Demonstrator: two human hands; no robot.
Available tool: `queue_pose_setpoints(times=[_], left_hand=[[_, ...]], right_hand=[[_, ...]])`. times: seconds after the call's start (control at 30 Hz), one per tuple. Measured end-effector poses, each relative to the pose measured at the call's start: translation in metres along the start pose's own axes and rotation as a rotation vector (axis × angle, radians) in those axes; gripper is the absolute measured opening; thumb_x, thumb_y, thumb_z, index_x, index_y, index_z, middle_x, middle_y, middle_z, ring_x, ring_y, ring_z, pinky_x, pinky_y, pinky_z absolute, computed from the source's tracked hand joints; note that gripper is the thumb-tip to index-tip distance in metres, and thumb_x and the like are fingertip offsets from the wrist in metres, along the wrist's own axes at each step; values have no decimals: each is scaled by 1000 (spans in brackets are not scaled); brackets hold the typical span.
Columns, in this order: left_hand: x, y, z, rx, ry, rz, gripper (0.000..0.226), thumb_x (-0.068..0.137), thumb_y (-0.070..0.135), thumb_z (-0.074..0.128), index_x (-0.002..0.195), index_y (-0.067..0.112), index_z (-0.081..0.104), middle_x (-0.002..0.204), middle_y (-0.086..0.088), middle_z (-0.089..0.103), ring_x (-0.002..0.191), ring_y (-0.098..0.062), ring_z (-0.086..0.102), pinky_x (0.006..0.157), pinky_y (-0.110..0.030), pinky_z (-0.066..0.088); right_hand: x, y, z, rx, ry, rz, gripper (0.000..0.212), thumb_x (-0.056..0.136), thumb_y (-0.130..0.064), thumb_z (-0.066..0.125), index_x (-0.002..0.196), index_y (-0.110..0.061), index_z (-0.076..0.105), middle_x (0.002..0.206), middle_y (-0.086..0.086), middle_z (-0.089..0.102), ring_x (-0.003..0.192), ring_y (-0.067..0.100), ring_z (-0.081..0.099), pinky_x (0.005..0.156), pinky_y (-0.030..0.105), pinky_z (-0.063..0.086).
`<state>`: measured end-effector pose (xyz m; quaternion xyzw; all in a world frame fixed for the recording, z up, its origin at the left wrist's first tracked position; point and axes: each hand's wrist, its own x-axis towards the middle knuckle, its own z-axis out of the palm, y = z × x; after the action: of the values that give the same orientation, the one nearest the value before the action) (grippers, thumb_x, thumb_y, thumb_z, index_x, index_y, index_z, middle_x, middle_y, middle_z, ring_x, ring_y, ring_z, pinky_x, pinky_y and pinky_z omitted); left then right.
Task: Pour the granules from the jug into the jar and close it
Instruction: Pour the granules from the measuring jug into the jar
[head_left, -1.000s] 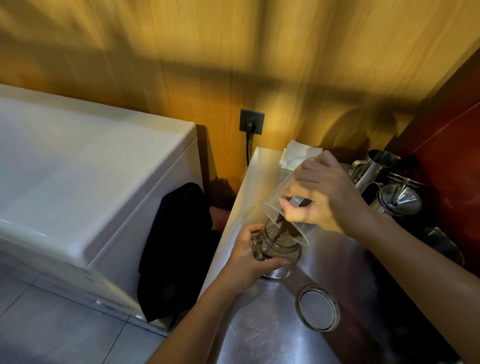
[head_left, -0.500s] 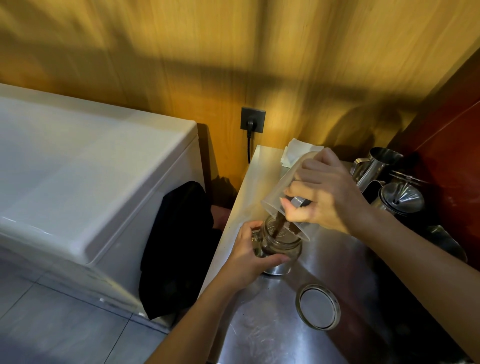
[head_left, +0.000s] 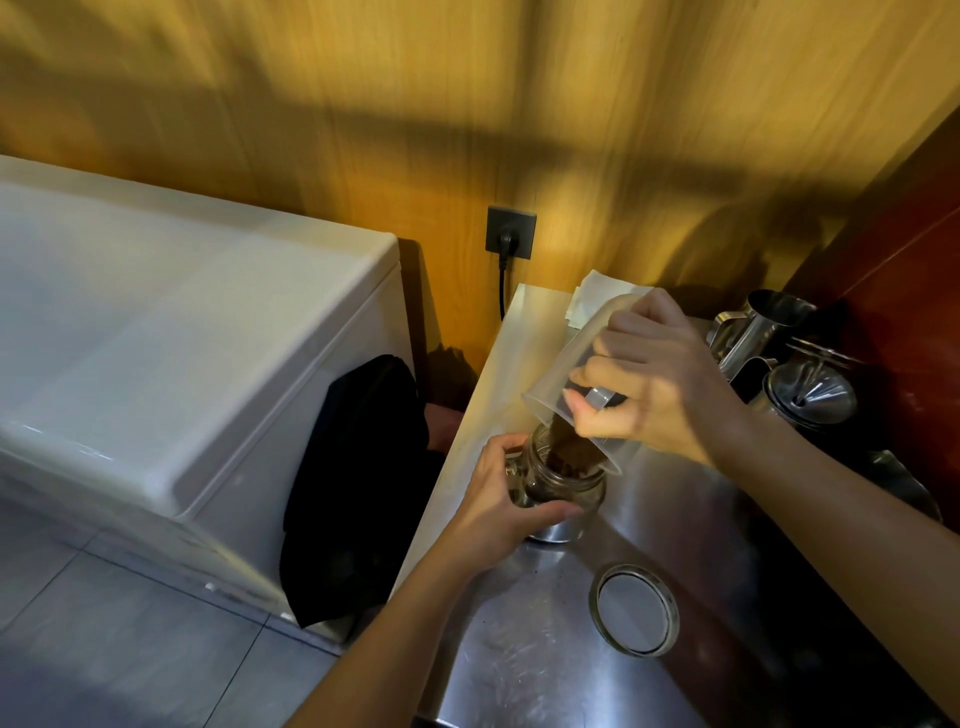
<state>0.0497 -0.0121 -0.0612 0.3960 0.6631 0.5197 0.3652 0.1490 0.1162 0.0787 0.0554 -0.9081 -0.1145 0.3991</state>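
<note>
A clear plastic jug is tipped steeply mouth-down over an open glass jar on the steel counter. Brown granules slide from the jug's lip into the jar's mouth. My right hand grips the jug by its handle. My left hand wraps the jar's left side and holds it upright. The jar's round lid, with a metal rim and clear centre, lies flat on the counter to the lower right of the jar.
Steel pitchers and a metal funnel lid crowd the back right corner. White folded paper lies by the wall. A white chest appliance stands left, a black cloth hanging in the gap. A plugged wall socket sits above.
The jug has tipped further over the jar and more granules have run down to its lip. Both hands keep their hold in the same place.
</note>
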Motion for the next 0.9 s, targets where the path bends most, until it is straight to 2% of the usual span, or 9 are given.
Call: queue_pose_setpoints(times=[0.1, 0.2, 0.33, 0.43, 0.5, 0.57, 0.7, 0.83, 0.9], left_hand=[[1, -3, 1, 15, 10, 2, 76, 50, 52, 82, 113, 46, 39, 123, 2, 51, 115, -12, 52, 101, -38, 47], [2, -3, 2, 24, 14, 7, 79, 49, 53, 81, 114, 44, 37, 123, 4, 51, 112, -6, 52, 95, -27, 47], [2, -3, 2, 34, 22, 15, 84, 54, 44, 83, 122, 33, 35, 124, 1, 50, 113, -7, 51, 91, -18, 44], [2, -3, 2, 25, 7, 22, 79, 59, 36, 84, 121, 32, 35, 122, 2, 49, 108, 0, 51, 81, -4, 43], [3, -3, 2, 29, 8, 26, 78, 60, 35, 84, 120, 32, 35, 121, 2, 48, 107, 1, 51, 78, 0, 41], [2, -2, 2, 44, 10, 19, 77, 59, 40, 82, 118, 36, 33, 119, 6, 47, 107, 1, 49, 77, 0, 41], [2, 1, 3, 54, 10, 9, 71, 57, 47, 79, 111, 44, 32, 120, 7, 47, 109, -2, 48, 80, -12, 41], [1, 0, 3, 49, 17, 7, 77, 56, 46, 80, 118, 36, 34, 122, 2, 49, 111, -7, 51, 83, -15, 43], [1, -1, 2, 46, 13, 4, 79, 58, 43, 82, 119, 34, 33, 122, 2, 50, 110, -5, 52, 81, -11, 44]], right_hand=[[-2, 0, 1, -5, 19, -13, 32, 80, -20, 58, 53, -4, 63, 49, 7, 54, 47, 25, 53, 54, 38, 44], [-2, 0, 1, -5, 24, -27, 29, 79, -19, 59, 54, -4, 64, 50, 7, 55, 48, 24, 53, 54, 38, 42], [-3, 1, -1, -7, 37, -32, 26, 77, -17, 62, 54, -4, 64, 50, 7, 55, 49, 24, 53, 56, 38, 37], [-5, -2, 0, 22, 40, -22, 27, 76, -17, 62, 52, -4, 63, 49, 9, 54, 47, 26, 51, 53, 38, 42], [-5, -1, 0, 31, 35, -26, 29, 77, -18, 61, 52, -4, 62, 49, 9, 53, 46, 26, 50, 53, 39, 44], [-5, 0, 0, 19, 38, -41, 27, 76, -17, 62, 52, -4, 62, 49, 8, 54, 46, 25, 51, 54, 38, 44], [-6, 2, 2, -6, 39, -49, 26, 76, -18, 64, 54, -5, 64, 50, 7, 56, 47, 25, 51, 54, 37, 43], [-6, 3, 2, -18, 41, -67, 26, 76, -19, 64, 54, -5, 64, 49, 7, 55, 47, 24, 50, 54, 35, 40], [-5, 3, 1, -18, 38, -75, 26, 77, -18, 64, 54, -4, 64, 50, 8, 55, 47, 25, 50, 54, 35, 41]])
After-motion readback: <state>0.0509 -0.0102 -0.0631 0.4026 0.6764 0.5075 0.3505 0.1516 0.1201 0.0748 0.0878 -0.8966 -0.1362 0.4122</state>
